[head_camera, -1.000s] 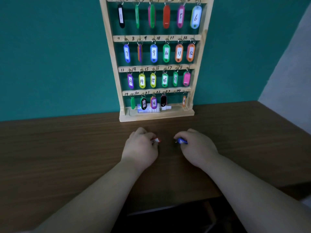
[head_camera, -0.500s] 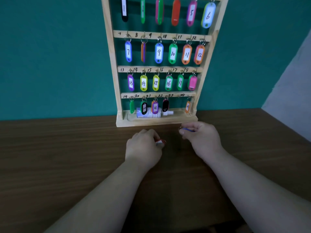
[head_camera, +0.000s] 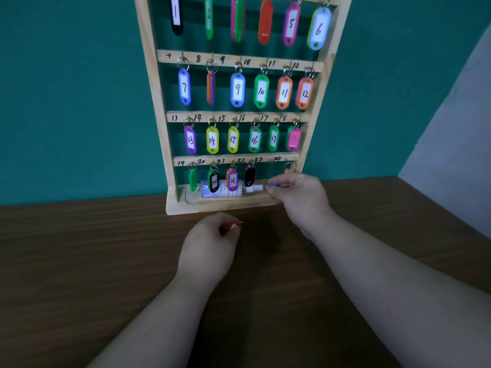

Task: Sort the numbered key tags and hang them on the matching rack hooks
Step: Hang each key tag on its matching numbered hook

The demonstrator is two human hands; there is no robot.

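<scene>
The rack (head_camera: 156, 102) in the upper middle has 7 to 24 written in black on its bars. Hanging tags read 1, 5, 6, 7, 9 to 17, 20 and 21. Right of the middle, the right hand (head_camera: 300, 197) has its grip pinching a blue tag (head_camera: 276, 185), which lies sideways and points left under 23. Lower down, over the counter (head_camera: 79, 261), the left hand (head_camera: 210, 243) has its grip pinching a red tag (head_camera: 233, 226); its number cannot be read.

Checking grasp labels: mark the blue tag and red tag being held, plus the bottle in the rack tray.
blue key tag (head_camera: 276, 185): head view, exposed thin edge.
red key tag (head_camera: 233, 226): head view, exposed end.
bottle (head_camera: 222, 192): head view, labelled body.
</scene>
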